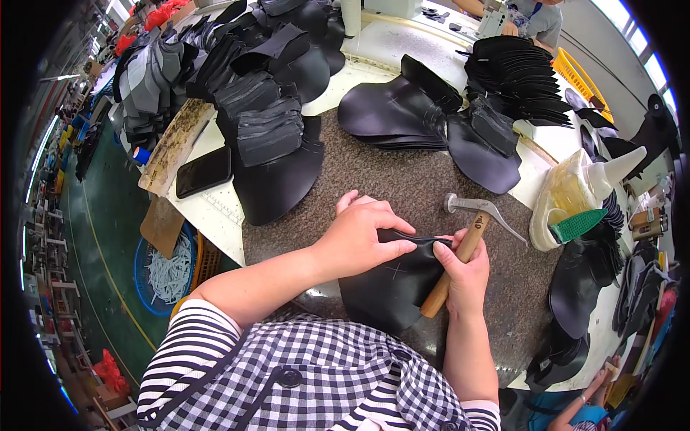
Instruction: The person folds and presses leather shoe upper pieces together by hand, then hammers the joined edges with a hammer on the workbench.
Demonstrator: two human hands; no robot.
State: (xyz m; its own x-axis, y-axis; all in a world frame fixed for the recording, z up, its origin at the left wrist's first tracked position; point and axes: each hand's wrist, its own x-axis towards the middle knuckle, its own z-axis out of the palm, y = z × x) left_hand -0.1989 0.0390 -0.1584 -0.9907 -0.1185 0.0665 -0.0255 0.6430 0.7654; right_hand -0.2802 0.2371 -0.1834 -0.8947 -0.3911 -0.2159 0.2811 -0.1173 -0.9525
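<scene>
A black leather piece [381, 291] with a pale cross mark lies in front of me at the slab's near edge. My left hand [363, 235] pinches its folded upper edge between thumb and fingers. At the other end of that fold, the thumb and fingers of my right hand [467, 276] grip the leather too. Tucked in the same right hand is a hammer [471, 243], its wooden handle slanting down toward me and its metal head pointing away. Beneath the work is a speckled dark stone slab [345, 183].
Stacked black leather pieces [392, 115] lie on the slab's far side, with more [277, 183] at left. A black phone [204, 172] and clear ruler [221, 206] are left. On the right stands a glue bottle [560, 190] beside a green plastic piece [579, 225]. A co-worker [546, 25] sits opposite.
</scene>
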